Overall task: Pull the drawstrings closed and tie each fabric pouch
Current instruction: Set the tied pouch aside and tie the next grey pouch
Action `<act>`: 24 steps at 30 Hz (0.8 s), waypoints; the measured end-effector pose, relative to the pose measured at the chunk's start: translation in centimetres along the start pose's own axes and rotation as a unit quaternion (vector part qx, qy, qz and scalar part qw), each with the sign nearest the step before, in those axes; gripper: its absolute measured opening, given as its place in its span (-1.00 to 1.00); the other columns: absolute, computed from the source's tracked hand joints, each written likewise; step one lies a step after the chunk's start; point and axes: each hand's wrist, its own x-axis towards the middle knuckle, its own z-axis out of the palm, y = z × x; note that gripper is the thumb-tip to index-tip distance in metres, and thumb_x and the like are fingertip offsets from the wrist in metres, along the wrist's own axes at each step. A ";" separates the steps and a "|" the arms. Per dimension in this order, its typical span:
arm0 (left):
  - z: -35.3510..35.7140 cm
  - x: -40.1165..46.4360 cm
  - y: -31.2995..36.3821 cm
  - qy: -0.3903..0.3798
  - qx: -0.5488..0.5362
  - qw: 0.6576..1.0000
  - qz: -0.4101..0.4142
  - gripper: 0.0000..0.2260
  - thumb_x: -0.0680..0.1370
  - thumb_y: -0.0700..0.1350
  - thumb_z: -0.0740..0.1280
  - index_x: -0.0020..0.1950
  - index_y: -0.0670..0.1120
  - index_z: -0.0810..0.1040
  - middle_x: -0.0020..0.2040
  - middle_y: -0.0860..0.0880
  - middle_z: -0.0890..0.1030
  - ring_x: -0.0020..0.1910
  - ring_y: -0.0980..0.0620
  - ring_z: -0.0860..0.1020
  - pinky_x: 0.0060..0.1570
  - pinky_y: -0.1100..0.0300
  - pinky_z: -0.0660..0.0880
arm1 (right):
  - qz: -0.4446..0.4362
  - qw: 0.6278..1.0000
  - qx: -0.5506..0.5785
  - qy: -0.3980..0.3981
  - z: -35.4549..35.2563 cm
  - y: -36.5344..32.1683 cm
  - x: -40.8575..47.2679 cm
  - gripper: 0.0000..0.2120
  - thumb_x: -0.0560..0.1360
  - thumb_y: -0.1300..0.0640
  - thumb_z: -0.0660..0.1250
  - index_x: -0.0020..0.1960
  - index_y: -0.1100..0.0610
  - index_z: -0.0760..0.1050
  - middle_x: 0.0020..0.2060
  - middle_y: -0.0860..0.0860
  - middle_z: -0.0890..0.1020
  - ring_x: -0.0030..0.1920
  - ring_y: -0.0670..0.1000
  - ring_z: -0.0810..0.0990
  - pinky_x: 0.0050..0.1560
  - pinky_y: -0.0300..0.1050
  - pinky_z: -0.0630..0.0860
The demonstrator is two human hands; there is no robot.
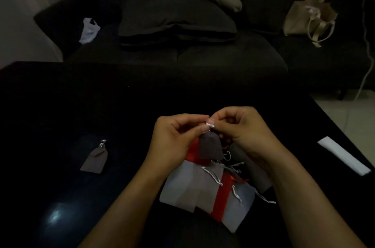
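Brown pouch (209, 146) hangs lower centre of frame, long axis near vertical — gathered neck up, flat bottom down, tilted slightly so the bottom swings right. Its silver drawstring (210, 125) sits at the top, pinched between both hands. Left hand (174, 138) has fingers curled, thumb and forefinger nipping the neck and cord; right hand (241, 126) is curled the same way, fingertips meeting the left's on the cord.

Directly under the hands: a loose pile of pouches (205, 191), grey and red, silver cords trailing out to the right, flat on the black table (60, 105). Lower left of frame, well apart from the pile, a second brown pouch (95, 158) lies flat, neck cinched and pointing up-frame, cord bunched at the top. A white folded strip (343, 155) lies near the table's right edge.

Beyond the table — a dark sofa (182, 55) with a grey cushion (174, 16) at centre, white cloth (89, 29) upper left, beige tote bag (310, 17) upper right. Room is dim; pale floor tiles (345, 109) at right.
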 end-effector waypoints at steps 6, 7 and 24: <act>0.4 0.0 -0.2 0.040 0.020 0.999 0.000 -0.91 0.53 -0.27 0.39 -0.04 -0.13 0.68 -0.14 0.02 0.71 -0.12 0.15 0.68 -0.13 0.32 0.58 | 0.013 1.000 0.005 -0.004 0.5 0.2 0.0 -0.91 0.51 0.22 0.41 -0.15 0.17 0.67 -0.39 0.12 0.59 -0.41 -0.10 0.50 -0.38 -0.29 0.42; 0.5 0.0 -0.2 0.040 0.016 0.999 -0.007 -0.91 0.54 -0.26 0.37 -0.02 -0.15 0.67 -0.13 0.00 0.71 -0.12 0.13 0.68 -0.13 0.30 0.59 | 0.007 1.000 0.003 -0.005 0.5 0.2 0.0 -0.91 0.51 0.21 0.41 -0.15 0.16 0.67 -0.37 0.11 0.61 -0.40 -0.10 0.52 -0.38 -0.30 0.44; 0.4 -0.1 -0.3 0.062 -0.037 0.997 -0.037 -0.92 0.53 -0.20 0.40 0.00 -0.15 0.67 -0.12 -0.06 0.72 -0.09 0.03 0.70 -0.11 0.20 0.62 | -0.045 0.997 0.049 -0.035 0.8 0.2 0.0 -0.94 0.48 0.26 0.43 -0.09 0.26 0.65 -0.27 0.20 0.68 -0.31 -0.01 0.62 -0.31 -0.25 0.52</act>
